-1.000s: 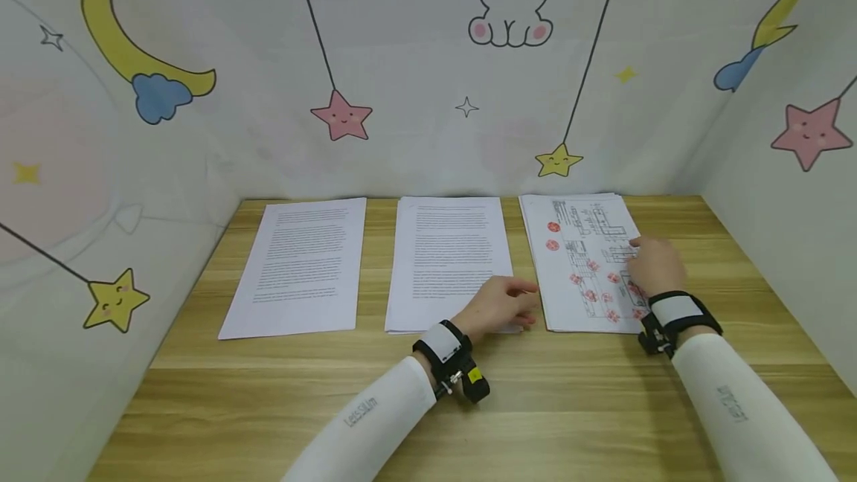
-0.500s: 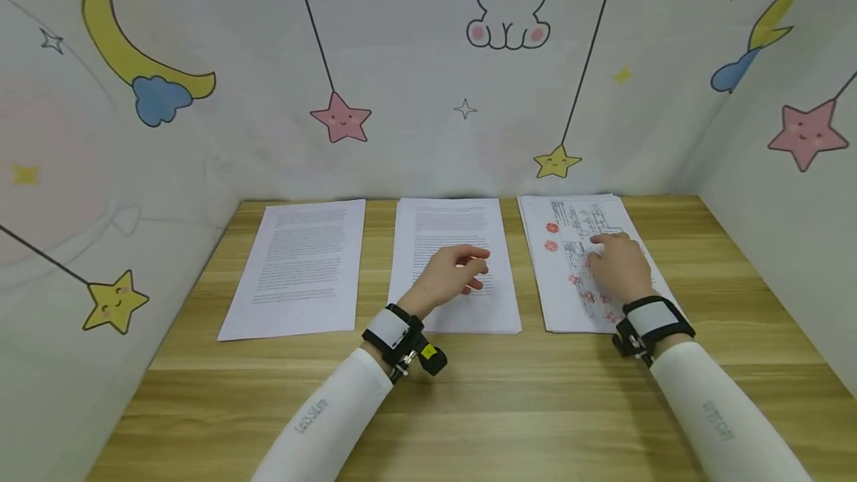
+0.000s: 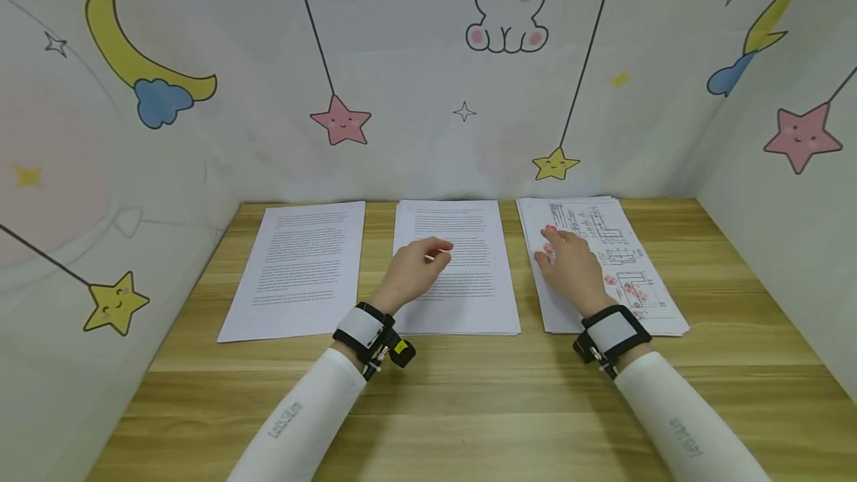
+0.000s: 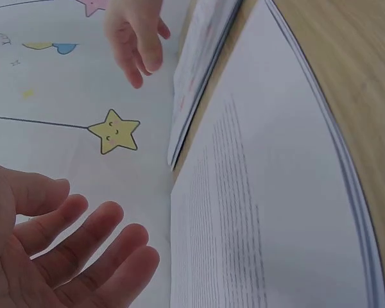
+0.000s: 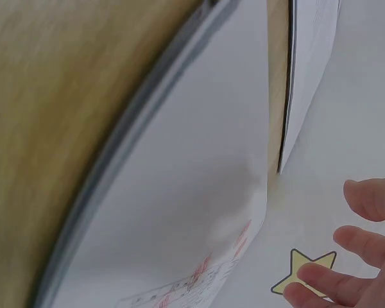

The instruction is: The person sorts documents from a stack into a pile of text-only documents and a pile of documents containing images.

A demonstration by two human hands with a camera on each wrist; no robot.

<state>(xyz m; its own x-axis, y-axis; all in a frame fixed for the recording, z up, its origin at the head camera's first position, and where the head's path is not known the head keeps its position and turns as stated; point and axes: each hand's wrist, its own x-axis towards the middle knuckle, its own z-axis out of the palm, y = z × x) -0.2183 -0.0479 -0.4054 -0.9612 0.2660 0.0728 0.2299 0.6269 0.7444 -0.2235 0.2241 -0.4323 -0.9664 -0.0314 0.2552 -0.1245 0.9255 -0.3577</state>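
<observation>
Three lots of printed white paper lie in a row on the wooden table. My left hand [image 3: 411, 271] hovers above the middle paper stack [image 3: 469, 315], its fingers loosely bent and holding nothing. In the left wrist view the left hand [image 4: 83, 256] stays apart from the text page. Over the left part of the right paper stack [image 3: 659, 311], with its line drawings and red stamps, is my right hand [image 3: 573, 271]. The right wrist view has the right hand [image 5: 366, 256] with fingers spread, nothing in them, clear of the sheets. Some red stamps are hidden under it.
The left paper [image 3: 294, 274], printed with text, lies apart from both hands. Wooden tabletop [image 3: 469, 407] extends in front of the papers. A white cloth wall [image 3: 415, 162] with cartoon stars and a rabbit rises behind the table and along both sides.
Both hands have moved left. The left hand went from the gap beside the right stack to over the middle stack. The right hand crossed from the right stack's right edge to its left side.
</observation>
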